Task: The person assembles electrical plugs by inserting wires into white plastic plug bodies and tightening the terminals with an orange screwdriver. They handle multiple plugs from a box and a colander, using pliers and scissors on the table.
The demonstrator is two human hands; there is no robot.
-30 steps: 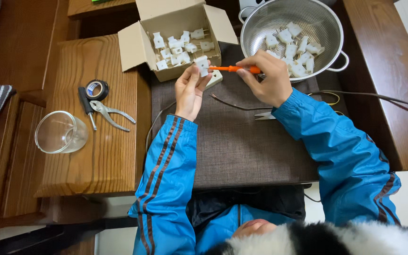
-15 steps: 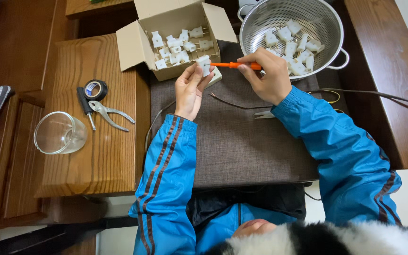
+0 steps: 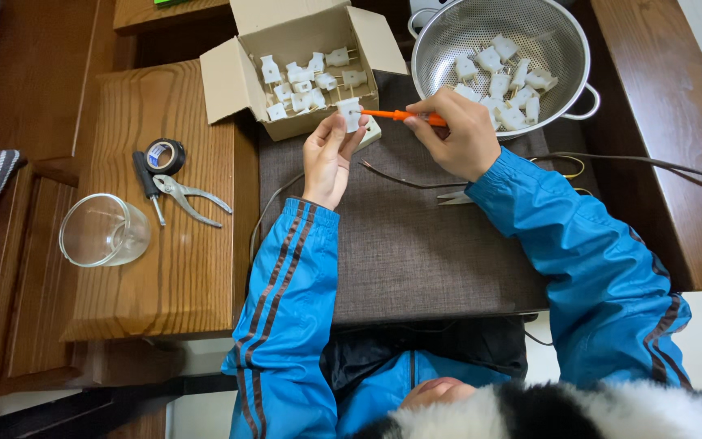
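Hands (image 3: 328, 154) raised, screwdriver (image 3: 400, 116) to plug (image 3: 350, 113)

L hand (image 3: 328, 157) w/ white plug (image 3: 350, 114), R hand (image 3: 458, 134) w/ screwdriver (image 3: 390, 115)

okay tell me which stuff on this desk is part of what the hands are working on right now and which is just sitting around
In use: white plug held by left hand; orange screwdriver in right hand; cardboard box and metal colander, both holding white plugs.

Lying about: glass jar, pliers, black tape roll.
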